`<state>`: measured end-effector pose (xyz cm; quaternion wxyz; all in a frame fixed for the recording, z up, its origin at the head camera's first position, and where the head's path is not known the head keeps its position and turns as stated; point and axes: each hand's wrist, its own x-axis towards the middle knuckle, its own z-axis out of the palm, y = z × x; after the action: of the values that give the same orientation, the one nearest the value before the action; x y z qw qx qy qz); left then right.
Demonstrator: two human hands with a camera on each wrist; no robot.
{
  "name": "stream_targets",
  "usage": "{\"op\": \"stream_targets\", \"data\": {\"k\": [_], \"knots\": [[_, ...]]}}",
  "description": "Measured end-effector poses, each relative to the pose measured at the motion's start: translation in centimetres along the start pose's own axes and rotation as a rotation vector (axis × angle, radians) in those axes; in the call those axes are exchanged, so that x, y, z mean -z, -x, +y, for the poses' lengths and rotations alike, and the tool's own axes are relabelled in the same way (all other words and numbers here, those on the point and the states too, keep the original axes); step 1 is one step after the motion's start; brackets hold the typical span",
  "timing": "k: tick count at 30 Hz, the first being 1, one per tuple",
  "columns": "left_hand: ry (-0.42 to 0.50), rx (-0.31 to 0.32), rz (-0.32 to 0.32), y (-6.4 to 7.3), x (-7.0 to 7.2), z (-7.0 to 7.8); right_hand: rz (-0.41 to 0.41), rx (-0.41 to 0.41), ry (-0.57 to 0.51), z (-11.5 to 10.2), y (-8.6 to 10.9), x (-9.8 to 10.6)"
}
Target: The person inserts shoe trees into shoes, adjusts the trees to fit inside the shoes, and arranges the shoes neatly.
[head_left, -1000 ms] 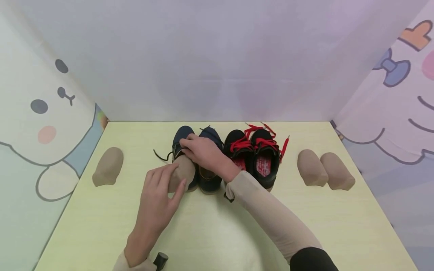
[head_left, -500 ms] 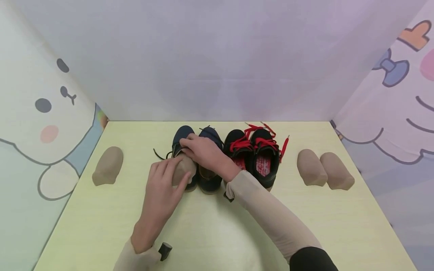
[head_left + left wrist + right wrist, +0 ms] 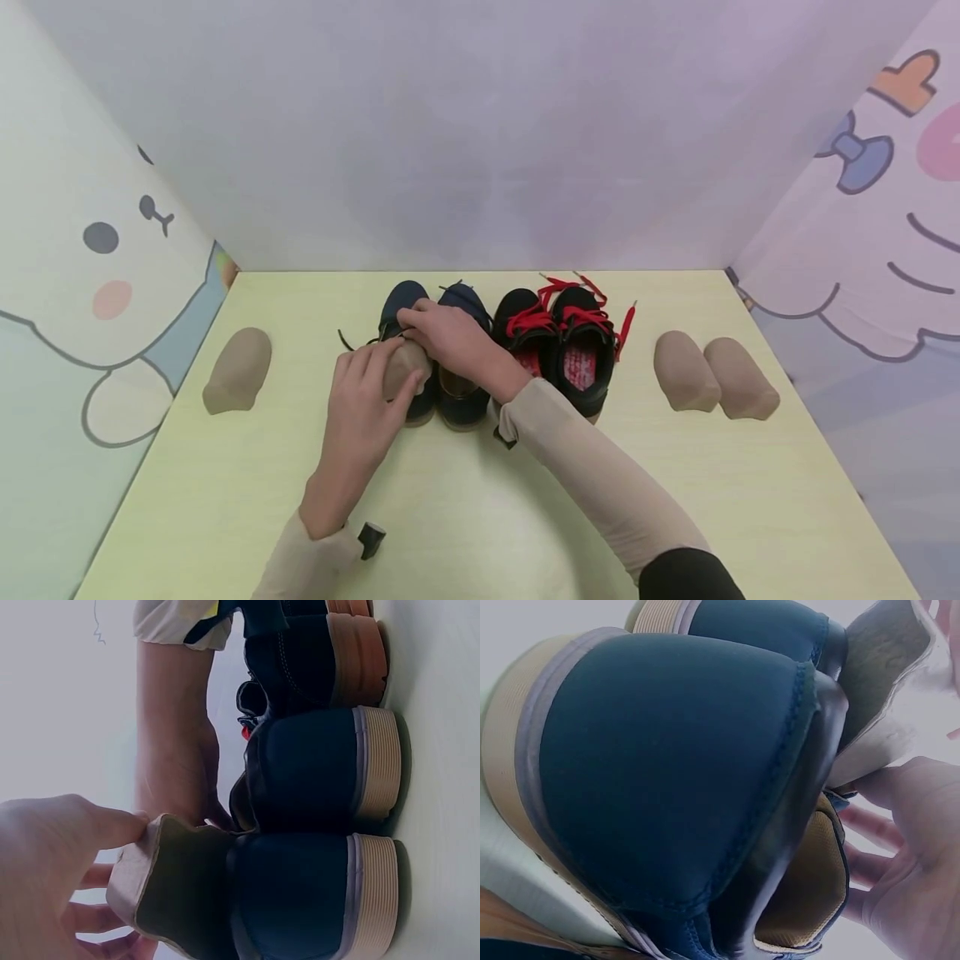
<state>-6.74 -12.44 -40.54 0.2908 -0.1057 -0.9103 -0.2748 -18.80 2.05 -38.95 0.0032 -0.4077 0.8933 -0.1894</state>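
Note:
In the head view, my left hand grips a beige molded shoe insert, thumb on one side and fingers on the other. Its front is inside the left navy shoe, while the hollow rear sticks up out of the opening, as the left wrist view shows. My right hand reaches over the right navy shoe and pinches the left shoe near its tongue; the exact grip is partly hidden. The right wrist view has this hand beside the insert's edge.
Black shoes with loose red laces stand just right of the navy pair. One more beige insert lies at the table's left, and two inserts lie at the right. A fabric wall rises behind the table.
My left hand has moved forward and slightly right, pushing the insert deeper into the left navy shoe. My right hand has stayed in place.

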Motion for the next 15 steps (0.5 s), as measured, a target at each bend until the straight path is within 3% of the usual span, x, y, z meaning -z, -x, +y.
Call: {"op": "stream_targets", "data": {"k": [15], "knots": [[0.026, 0.047, -0.053, -0.6, -1.5, -1.4, -0.008, -0.016, -0.023, 0.2, -0.1, -0.1]]}}
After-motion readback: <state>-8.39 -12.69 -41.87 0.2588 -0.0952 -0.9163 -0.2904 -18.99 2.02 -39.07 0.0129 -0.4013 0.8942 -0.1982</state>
